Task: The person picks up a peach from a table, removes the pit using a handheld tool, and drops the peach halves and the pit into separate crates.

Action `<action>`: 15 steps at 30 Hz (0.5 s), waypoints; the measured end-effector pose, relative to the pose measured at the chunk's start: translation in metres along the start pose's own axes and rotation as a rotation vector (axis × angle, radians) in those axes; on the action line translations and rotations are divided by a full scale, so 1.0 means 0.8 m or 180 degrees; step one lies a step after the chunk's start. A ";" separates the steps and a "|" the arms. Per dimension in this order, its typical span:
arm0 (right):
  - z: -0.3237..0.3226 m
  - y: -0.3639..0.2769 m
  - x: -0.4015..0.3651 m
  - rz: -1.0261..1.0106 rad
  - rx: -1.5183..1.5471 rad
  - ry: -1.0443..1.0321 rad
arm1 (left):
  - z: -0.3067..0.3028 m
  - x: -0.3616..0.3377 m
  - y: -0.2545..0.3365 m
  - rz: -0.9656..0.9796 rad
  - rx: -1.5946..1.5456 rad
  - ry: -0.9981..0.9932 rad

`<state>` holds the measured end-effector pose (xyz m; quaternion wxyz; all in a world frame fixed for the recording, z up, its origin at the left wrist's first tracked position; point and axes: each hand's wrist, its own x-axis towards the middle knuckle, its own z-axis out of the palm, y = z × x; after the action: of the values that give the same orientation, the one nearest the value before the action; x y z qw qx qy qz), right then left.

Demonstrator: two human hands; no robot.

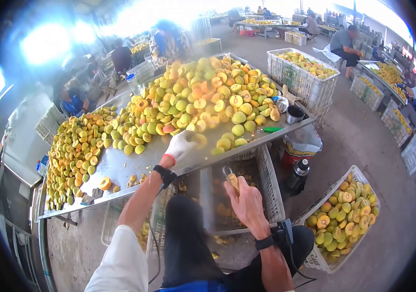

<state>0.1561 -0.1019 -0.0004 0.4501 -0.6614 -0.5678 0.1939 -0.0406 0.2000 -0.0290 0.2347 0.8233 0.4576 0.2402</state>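
My left hand [182,145], in a white glove, reaches to the near edge of a large heap of yellow-green halved fruit [183,92] on the metal table [169,155]. Its fingertips are beside a blurred fruit [198,141], and whether they grip it is unclear. Bare and lower down, my right hand [246,200] is closed around the wooden handle of a small tool [233,181] with a metal loop at its tip. That tool is above a grey crate [272,187] with scraps in it. A green-handled tool [271,129] lies near the table's right edge.
A crate of fruit [359,177] stands at the lower right, near a black thermos [298,174]. Another full crate [298,78] is behind the table's right end, beside a dark cup [294,115]. A grey glove [91,196] lies at the left. Several people sit at tables beyond.
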 end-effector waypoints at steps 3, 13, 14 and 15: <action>0.010 -0.005 -0.002 -0.0232 0.0352 0.0321 | -0.031 -0.055 0.074 0.0067 -0.0576 -0.0272; 0.024 0.010 0.016 -0.0201 0.1747 0.0288 | -0.040 -0.183 0.216 0.0191 -0.1761 -0.0706; 0.018 0.005 0.015 0.0032 0.2023 0.0156 | -0.028 -0.184 0.205 0.0223 -0.1907 -0.0702; 0.007 -0.015 0.010 0.0340 0.2402 0.0032 | -0.020 -0.189 0.204 0.0254 -0.2215 -0.0626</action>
<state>0.1469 -0.0932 0.0084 0.6540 -0.4788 -0.4189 0.4092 -0.0163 -0.0053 0.0552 0.5341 0.7305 0.2913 0.3101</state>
